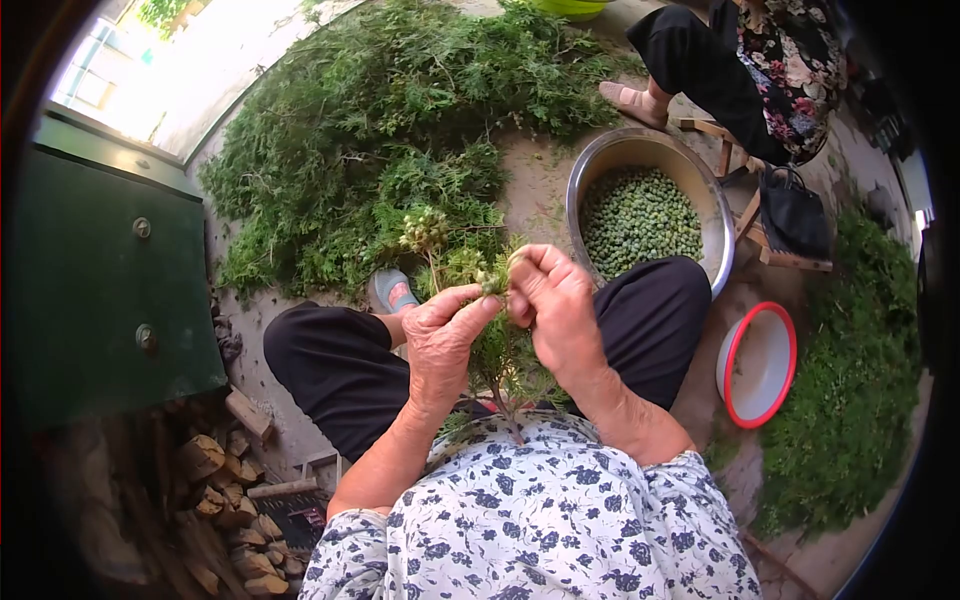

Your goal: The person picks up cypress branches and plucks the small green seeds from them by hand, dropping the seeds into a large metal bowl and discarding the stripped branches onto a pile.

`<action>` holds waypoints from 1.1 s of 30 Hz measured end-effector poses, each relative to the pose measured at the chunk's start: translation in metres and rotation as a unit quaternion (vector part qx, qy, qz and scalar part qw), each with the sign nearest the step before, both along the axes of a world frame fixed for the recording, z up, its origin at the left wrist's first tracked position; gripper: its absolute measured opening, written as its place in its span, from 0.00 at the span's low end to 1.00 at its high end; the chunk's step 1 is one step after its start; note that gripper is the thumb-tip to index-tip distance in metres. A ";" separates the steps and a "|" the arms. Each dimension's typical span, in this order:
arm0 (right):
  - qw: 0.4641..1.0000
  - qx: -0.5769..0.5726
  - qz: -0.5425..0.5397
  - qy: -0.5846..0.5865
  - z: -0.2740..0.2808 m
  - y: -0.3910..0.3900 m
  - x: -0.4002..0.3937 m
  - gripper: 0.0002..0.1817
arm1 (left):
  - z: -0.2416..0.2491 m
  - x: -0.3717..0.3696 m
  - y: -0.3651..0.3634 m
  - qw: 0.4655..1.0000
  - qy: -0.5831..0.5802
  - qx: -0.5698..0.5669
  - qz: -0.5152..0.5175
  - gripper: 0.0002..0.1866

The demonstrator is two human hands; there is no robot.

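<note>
A leafy evergreen branch (492, 365) with clusters of small green cones (425, 230) lies over my lap and reaches up between my hands. My left hand (445, 335) pinches a sprig of it between thumb and forefinger, beside some cones. Close to its right, my right hand (558, 315) has its fingers curled together at the same sprig; what sits inside them is hidden. Beyond my right knee stands a metal basin (577, 190) holding many green cones (640, 220).
Cut evergreen branches (330, 130) are heaped ahead, with more greenery (850, 400) at right. A red-rimmed white basin (735, 365) rests tilted at right. Another person (780, 80) sits at upper right near a wooden stool (795, 262). Firewood (230, 500) and a green cabinet (110, 290) are left.
</note>
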State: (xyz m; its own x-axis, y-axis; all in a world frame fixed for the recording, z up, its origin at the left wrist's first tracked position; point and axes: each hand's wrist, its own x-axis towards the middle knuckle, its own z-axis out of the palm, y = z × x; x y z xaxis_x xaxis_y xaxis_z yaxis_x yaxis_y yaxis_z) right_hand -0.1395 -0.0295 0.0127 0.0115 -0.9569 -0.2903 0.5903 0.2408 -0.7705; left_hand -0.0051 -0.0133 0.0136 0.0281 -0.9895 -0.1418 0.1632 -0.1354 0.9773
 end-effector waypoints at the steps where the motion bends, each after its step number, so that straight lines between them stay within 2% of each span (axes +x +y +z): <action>1: 0.997 0.020 -0.046 -0.061 -0.004 -0.008 -0.005 0.05 | 0.000 0.001 0.002 1.000 -0.003 -0.010 0.002 0.09; 2: 0.998 -0.013 -0.048 -0.039 -0.010 -0.013 -0.015 0.05 | 0.001 0.002 0.004 1.000 -0.007 -0.019 0.003 0.09; 5: 0.999 -0.006 -0.010 -0.052 0.001 -0.014 -0.024 0.06 | 0.004 0.007 0.000 0.999 -0.018 -0.028 -0.020 0.09; 7: 0.990 -0.008 0.070 -0.122 0.010 -0.018 -0.030 0.07 | 0.002 0.011 -0.001 0.998 -0.037 -0.032 -0.035 0.09; 11: 0.987 -0.062 0.083 -0.125 0.021 -0.017 -0.035 0.07 | 0.004 0.013 0.001 0.994 -0.082 -0.018 -0.067 0.10; 16: 0.984 -0.107 0.094 -0.107 0.041 -0.007 -0.040 0.06 | 0.008 0.009 -0.001 0.994 -0.082 -0.034 -0.069 0.11; 18: 0.977 -0.120 0.139 0.109 0.047 -0.006 -0.036 0.09 | 0.006 0.009 0.000 0.992 -0.096 -0.038 -0.077 0.12; 19: 0.961 -0.161 0.134 0.179 0.037 -0.008 -0.033 0.12 | 0.004 0.010 0.000 0.990 -0.110 -0.044 -0.076 0.12; 20: 0.961 -0.162 0.133 0.180 0.033 -0.011 -0.034 0.12 | 0.003 0.010 0.000 0.988 -0.125 -0.050 -0.075 0.12; 22: 0.919 -0.220 0.178 0.274 0.027 -0.013 -0.033 0.13 | 0.007 0.009 0.000 0.988 -0.119 -0.054 -0.081 0.12; 24: 0.927 -0.203 0.192 0.250 0.023 -0.012 -0.032 0.13 | 0.008 0.009 0.000 0.988 -0.115 -0.055 -0.087 0.12; 27: 0.906 -0.212 0.225 0.289 0.020 -0.012 -0.033 0.12 | 0.008 0.007 -0.001 0.990 -0.107 -0.029 -0.084 0.10; 30: 0.879 -0.247 0.193 0.359 0.019 -0.005 -0.028 0.10 | 0.010 0.004 -0.002 0.994 -0.085 -0.024 -0.061 0.09; 32: 0.834 -0.318 0.093 0.442 0.016 -0.001 -0.020 0.07 | 0.010 0.002 -0.001 0.989 -0.129 -0.018 -0.065 0.07; 33: 0.840 -0.300 0.075 0.445 0.018 0.002 -0.017 0.06 | 0.011 0.000 -0.001 0.989 -0.129 -0.018 -0.065 0.07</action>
